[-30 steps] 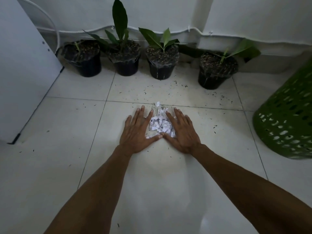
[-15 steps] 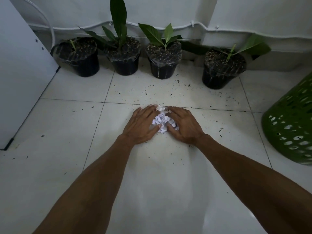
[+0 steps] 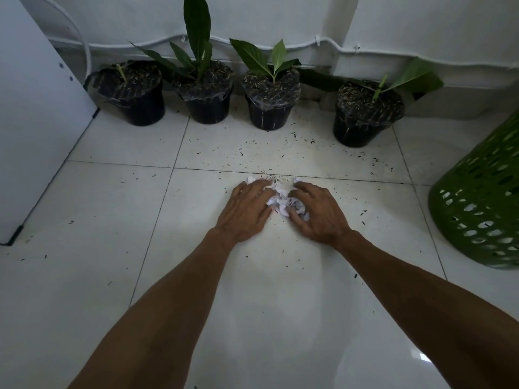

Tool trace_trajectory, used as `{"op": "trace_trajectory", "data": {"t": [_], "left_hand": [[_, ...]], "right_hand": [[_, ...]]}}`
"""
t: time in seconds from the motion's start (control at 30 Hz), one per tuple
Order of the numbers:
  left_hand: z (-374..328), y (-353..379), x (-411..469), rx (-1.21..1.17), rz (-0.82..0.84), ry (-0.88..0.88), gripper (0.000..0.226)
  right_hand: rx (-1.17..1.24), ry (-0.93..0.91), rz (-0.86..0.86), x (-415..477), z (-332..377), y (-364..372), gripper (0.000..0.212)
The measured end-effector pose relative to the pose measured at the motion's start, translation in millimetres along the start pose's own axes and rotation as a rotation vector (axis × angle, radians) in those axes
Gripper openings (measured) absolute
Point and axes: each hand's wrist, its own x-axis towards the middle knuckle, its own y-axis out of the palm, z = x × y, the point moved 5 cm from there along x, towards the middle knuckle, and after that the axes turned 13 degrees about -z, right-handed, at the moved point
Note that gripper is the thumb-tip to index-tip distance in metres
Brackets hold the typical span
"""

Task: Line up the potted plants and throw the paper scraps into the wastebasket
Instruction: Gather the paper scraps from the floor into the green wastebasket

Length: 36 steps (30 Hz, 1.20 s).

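A small heap of white paper scraps (image 3: 283, 202) lies on the white floor tiles, squeezed between my two hands. My left hand (image 3: 245, 210) cups it from the left with bent fingers, and my right hand (image 3: 318, 213) closes over it from the right. A few scraps poke out beyond my fingertips. Four black potted plants stand along the back wall: one far left (image 3: 134, 94), a tall-leafed one (image 3: 206, 92), a third (image 3: 269, 98), and a fourth (image 3: 365, 113) set apart to the right and nearer me. The green wastebasket (image 3: 483, 203) with holes stands at the right edge.
Dark soil crumbs are scattered over the tiles in front of the pots. A white panel (image 3: 31, 116) rises at the left. A white cable (image 3: 323, 42) runs along the back wall above the plants.
My hands have drawn together from flat around the loose scraps to curled fingers, bunching the paper into a tighter heap. The view has shifted slightly closer.
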Motion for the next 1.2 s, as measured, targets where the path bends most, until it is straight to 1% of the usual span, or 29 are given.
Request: {"op": "trace_trajectory", "data": {"t": [0.03, 0.13, 0.2, 0.27, 0.37, 0.47, 0.53, 0.6, 0.7, 0.77, 0.87, 1.03, 1.13, 1.2], "left_hand": [[2, -2, -1, -0.017, -0.062, -0.019, 0.027], [9, -12, -3, -0.015, -0.149, -0.135, 0.021], [13, -17, -6, 0.03, -0.187, -0.182, 0.02], [12, -23, -7, 0.082, -0.213, -0.209, 0.019], [6, -26, -4, 0.161, -0.216, -0.184, 0.028], [5, -23, -3, 0.182, -0.212, -0.167, 0.042], [5, -15, -2, 0.179, -0.17, -0.127, 0.048], [5, -7, 0, 0.151, -0.107, -0.072, 0.045], [4, -2, -1, 0.102, -0.087, -0.027, 0.026], [7, -5, -1, 0.088, -0.13, -0.084, 0.017], [12, -10, -3, 0.07, -0.195, -0.207, 0.01], [16, -19, -11, 0.003, -0.305, -0.315, 0.014], [20, -24, -14, 0.011, -0.388, -0.412, 0.011], [23, -26, -14, 0.024, -0.408, -0.449, 0.01]], "right_hand": [[0.003, 0.013, -0.043, -1, -1, -3, 0.04], [0.029, 0.06, -0.134, -2, -6, -11, 0.029], [0.072, 0.107, -0.147, -3, -8, -15, 0.029], [0.123, 0.141, -0.126, -1, -9, -15, 0.036], [0.069, 0.113, -0.043, 0, -5, -6, 0.054], [0.012, 0.06, -0.017, 1, -2, -1, 0.05], [0.005, 0.047, -0.021, 0, -4, 1, 0.044], [0.002, 0.021, -0.028, -1, -4, 1, 0.039], [-0.014, 0.016, -0.08, -2, -3, -2, 0.028], [-0.024, 0.061, -0.141, -2, -7, -5, 0.02], [-0.014, 0.145, -0.202, -3, -13, -7, 0.014], [-0.04, 0.208, -0.233, -6, -15, -10, 0.016], [-0.037, 0.26, -0.255, -6, -17, -14, 0.017], [-0.028, 0.288, -0.281, -5, -16, -18, 0.02]]}}
